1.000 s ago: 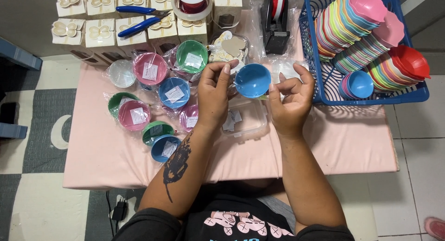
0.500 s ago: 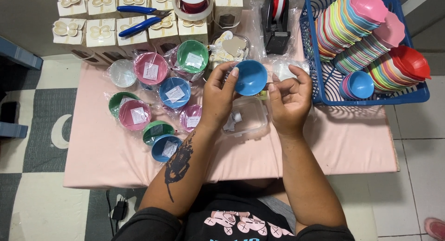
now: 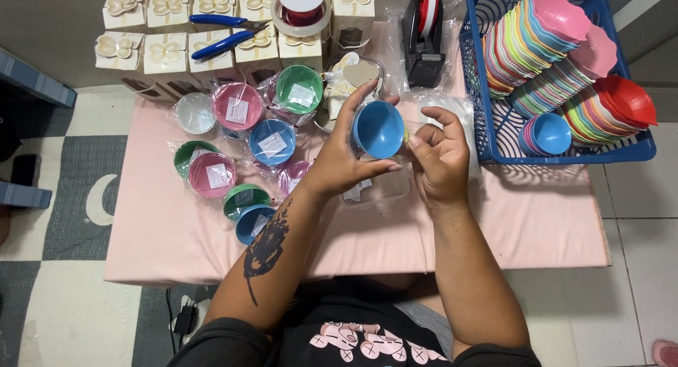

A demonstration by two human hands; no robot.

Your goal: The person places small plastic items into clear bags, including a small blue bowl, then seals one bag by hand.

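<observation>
— Both hands are up over the middle of the bench: our left hand (image 3: pixel 346 159) wraps the blue bowl (image 3: pixel 378 130), thumb under and fingers curled over the far rim, and our right hand (image 3: pixel 439 155) pinches at its right edge, where clear wrap (image 3: pixel 441 106) bunches up.

— So where are we in the job?

— We judge we're at the wrapping step: the bowl is tilted on its side, mouth toward us, held above the bench. The next move likely calls for a steady left hold while the right fingers draw the film along the rim without tearing it.

— And room to move?

— Tight on the left: wrapped bowls (image 3: pixel 272 141) crowd that side, touching one another. A clear tub (image 3: pixel 381 190) sits just below the hands. To the right, the blue basket (image 3: pixel 565 155) of stacked bowls stands near the right hand, its wall an edge to mind. Far side holds the tape dispenser (image 3: pixel 424 35) and small boxes (image 3: pixel 166 53). Open bench lies near us and at the near right.
</observation>
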